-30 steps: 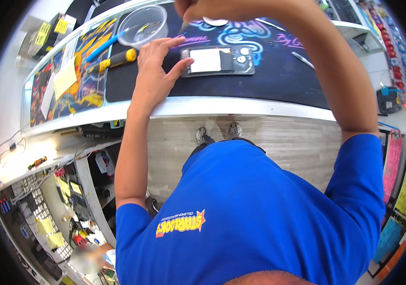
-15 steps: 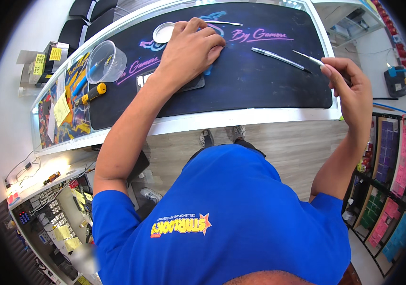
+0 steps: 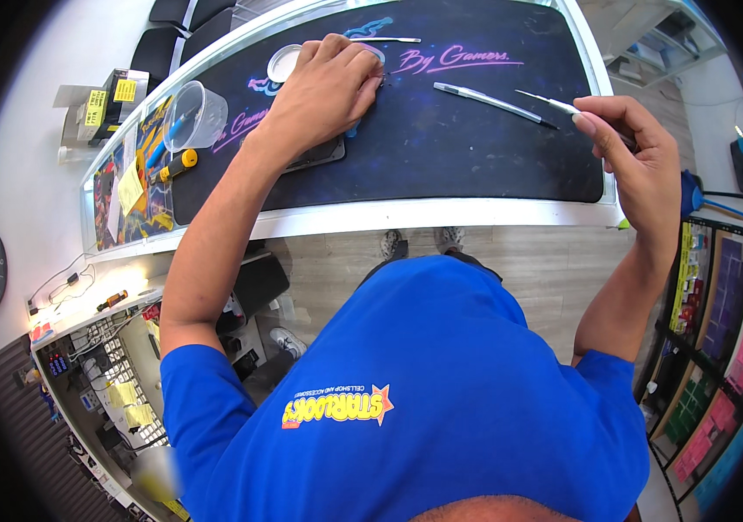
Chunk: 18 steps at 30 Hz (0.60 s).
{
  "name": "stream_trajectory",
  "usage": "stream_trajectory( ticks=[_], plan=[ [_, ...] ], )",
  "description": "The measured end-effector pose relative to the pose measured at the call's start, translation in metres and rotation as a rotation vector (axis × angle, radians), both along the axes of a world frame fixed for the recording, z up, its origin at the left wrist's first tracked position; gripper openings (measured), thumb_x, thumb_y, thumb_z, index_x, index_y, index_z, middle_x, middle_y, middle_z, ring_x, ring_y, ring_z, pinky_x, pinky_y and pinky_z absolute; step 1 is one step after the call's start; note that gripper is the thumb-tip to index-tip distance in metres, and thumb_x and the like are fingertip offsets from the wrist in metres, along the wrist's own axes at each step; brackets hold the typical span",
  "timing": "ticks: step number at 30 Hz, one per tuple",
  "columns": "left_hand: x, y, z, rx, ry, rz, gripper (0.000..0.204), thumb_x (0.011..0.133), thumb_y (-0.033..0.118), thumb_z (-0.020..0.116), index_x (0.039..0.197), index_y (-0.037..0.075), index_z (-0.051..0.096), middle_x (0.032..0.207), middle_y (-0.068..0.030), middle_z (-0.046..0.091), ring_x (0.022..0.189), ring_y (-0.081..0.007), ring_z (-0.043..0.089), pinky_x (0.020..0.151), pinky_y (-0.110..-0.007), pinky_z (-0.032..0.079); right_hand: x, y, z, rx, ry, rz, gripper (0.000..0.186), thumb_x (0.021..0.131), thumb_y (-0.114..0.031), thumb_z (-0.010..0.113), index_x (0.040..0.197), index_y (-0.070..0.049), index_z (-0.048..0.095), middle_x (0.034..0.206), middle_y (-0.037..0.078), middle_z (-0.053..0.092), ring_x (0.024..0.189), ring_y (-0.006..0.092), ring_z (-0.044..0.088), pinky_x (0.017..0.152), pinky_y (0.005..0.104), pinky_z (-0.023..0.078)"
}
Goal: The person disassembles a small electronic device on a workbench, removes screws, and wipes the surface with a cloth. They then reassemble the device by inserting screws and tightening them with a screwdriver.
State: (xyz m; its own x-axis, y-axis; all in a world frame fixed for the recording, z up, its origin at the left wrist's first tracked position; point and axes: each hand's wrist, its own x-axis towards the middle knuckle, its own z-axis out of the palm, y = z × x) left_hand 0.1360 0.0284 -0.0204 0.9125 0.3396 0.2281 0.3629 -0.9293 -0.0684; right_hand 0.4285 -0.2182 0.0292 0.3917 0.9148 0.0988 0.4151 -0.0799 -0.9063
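Note:
My left hand (image 3: pixel 323 91) is above the dark mat (image 3: pixel 441 165), its fingers curled down and pinched together. Something tiny and dark shows by the fingertips, too small to name. Partly under that wrist lies a flat dark device (image 3: pixel 323 155) shaped like a phone. Beside the knuckles is a small round white dish or lid (image 3: pixel 283 63). My right hand (image 3: pixel 636 148), over the mat's right edge, grips a slim white-bodied tool with a fine tip (image 3: pixel 554 102) between thumb and fingers. A silver and clear pen-like tool (image 3: pixel 495 106) rests on the mat just left of it.
A clear plastic cup (image 3: pixel 197 117) and a yellow-and-black screwdriver handle (image 3: pixel 176 165) are at the mat's left. A thin white stick-like tool (image 3: pixel 386 39) lies along the far side. The counter's white front edge (image 3: pixel 389 213) runs before me; display shelves (image 3: pixel 710 304) stand at right.
The whole view has shifted slightly, moving the counter leftward in the picture. My left fingers look more tightly curled and a little closer to the dish. My right hand keeps its hold on the slim tool.

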Motion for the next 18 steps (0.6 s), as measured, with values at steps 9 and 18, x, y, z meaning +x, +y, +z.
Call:
stream_trajectory(
  ticks=[9, 18],
  plan=[
    [-0.01, -0.003, 0.001, 0.069, -0.041, -0.077, 0.014, 0.099, 0.025, 0.073, 0.112, 0.019, 0.077, 0.119, -0.0003, 0.072, 0.126, -0.023, 0.058, 0.112, -0.044, 0.04, -0.004, 0.01, -0.001, 0.006, -0.035, 0.06, 0.017, 0.099, -0.017, 0.078, 0.11, -0.004, 0.08, 0.093, 0.0, 0.076, 0.083, 0.0053, 0.064, 0.072, 0.0215, 0.049],
    [0.0, 0.009, 0.002, 0.167, 0.043, -0.218, 0.014, 0.1, 0.023, 0.066, 0.108, 0.011, 0.067, 0.11, -0.0049, 0.069, 0.117, -0.0255, 0.06, 0.108, -0.042, 0.043, -0.015, 0.011, 0.002, 0.008, -0.016, 0.075, 0.017, 0.1, -0.016, 0.077, 0.112, -0.004, 0.079, 0.093, -0.001, 0.076, 0.084, 0.0048, 0.064, 0.073, 0.021, 0.049]
  ],
)
